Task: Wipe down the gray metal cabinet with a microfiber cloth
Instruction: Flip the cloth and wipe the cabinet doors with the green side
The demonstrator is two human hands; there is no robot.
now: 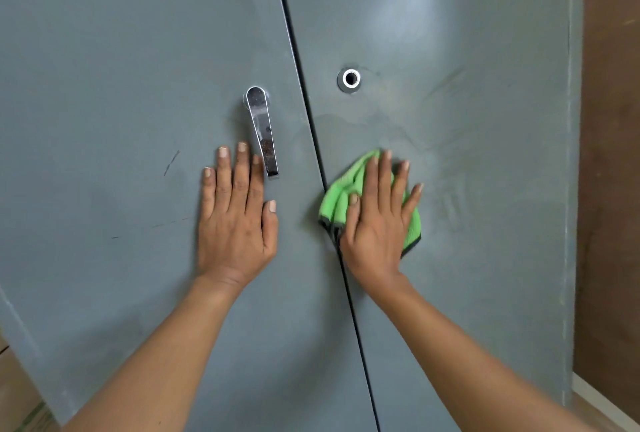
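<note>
Both hands lie flat against the cabinet (121, 85), one on each door. Her or his left hand (237, 220) is spread on the left door, fingers straight and close together, palm pressed to the gray metal and holding nothing. Its index finger sits just beside the lower end of the handle (263, 130), a chrome lever that hangs down and slightly to the right. The right hand (379, 220) is on the right door, fingers straight and a little fanned, pressing the cloth (341, 196) against the panel. That cloth is bright green with a dark edge, bunched in folds, and it shows out from under the hand on the left, at the fingertips and at the lower right. It lies just right of the dark seam (301, 85) between the doors. Above it is a round keyhole (350, 79) with a metal ring. Faint streaks and smears mark the panel around the cloth. Brown wood (613, 154) shows at the far right.
</note>
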